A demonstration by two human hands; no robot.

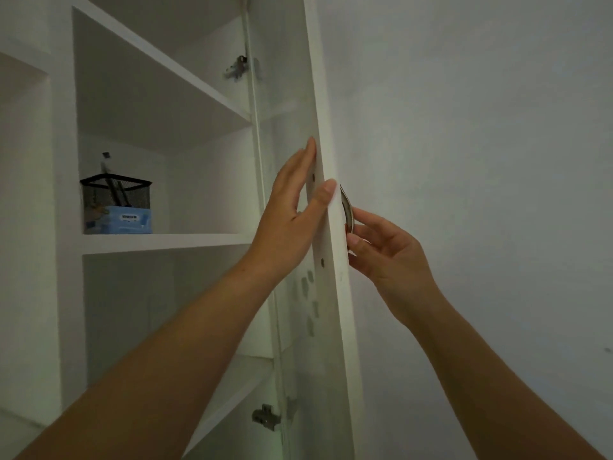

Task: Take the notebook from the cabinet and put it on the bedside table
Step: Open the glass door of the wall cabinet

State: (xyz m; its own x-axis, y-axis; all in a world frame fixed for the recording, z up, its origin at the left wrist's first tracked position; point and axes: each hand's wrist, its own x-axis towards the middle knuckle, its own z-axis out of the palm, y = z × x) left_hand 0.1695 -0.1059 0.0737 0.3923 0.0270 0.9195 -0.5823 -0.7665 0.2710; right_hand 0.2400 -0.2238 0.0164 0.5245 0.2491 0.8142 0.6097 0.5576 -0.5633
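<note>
One cabinet door (326,127) stands open, two hinges (239,66) showing. Left hand (292,210) lies flat on its inner face, fingers straight; right hand (388,254) pinches the single metal handle (347,207). One mesh basket (116,190) and one blue pack (122,220) sit on a shelf (166,240); can't tell where the notebook is.

Left of the open cabinet door (338,310), the middle shelf (166,242) is left free right up to the mesh basket (116,194); right of it, passage is narrowed by the handle (348,210).
</note>
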